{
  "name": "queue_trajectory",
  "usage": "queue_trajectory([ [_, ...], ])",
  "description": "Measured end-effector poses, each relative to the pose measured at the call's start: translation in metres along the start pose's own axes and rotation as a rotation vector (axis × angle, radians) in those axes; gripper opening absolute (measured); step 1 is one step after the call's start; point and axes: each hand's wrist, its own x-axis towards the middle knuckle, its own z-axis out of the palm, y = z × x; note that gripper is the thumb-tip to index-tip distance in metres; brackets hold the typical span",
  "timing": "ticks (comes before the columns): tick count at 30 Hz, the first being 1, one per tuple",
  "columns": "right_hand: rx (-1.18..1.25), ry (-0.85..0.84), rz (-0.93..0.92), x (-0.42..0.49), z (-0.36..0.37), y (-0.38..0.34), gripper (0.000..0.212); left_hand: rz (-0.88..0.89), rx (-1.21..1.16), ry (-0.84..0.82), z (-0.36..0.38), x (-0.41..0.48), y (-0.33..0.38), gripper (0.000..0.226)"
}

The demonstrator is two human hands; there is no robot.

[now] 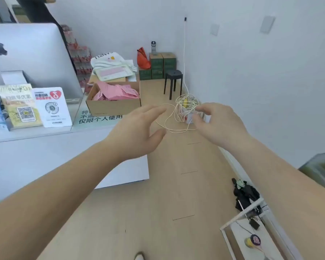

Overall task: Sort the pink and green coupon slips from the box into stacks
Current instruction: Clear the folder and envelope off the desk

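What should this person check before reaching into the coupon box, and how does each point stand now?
1. Left hand free: ok, fingers spread, holding nothing.
2. Right hand free: ok, fingers loosely curled, holding nothing.
3. Cardboard box open: ok, no lid, on the counter ahead of the left hand.
4. Pink slips there: ok, heaped loose inside the box.
5. Green slips there: cannot tell, none shows.
6. Room for stacks: ok, bare white counter beside the left arm.
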Motion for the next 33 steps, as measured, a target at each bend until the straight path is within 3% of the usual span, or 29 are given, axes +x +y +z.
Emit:
queue_trajectory([
  [3,0.120,-0.083,0.086,0.060,0.036,0.023,0.038,-0.135,-0.073,-0.039,0.036,0.036,-0.056,0.057],
  [9,0.099,-0.176,0.182,0.190,0.091,0.065,0.045,-0.251,-0.148,-0.108,0.105,0.171,-0.148,0.054],
  [20,0.212,-0.261,0.202,0.468,0.148,0.172,0.027,-0.458,-0.347,-0.175,0.228,0.430,-0.258,0.049],
  [26,0.100,-0.404,0.004,0.656,0.200,0.226,0.024,-0.682,-0.311,-0.134,0.276,0.552,-0.344,0.047],
  [33,-0.079,-0.610,-0.281,0.867,0.276,0.201,0.030,-0.904,-0.246,-0.061,0.276,0.659,-0.457,0.043],
])
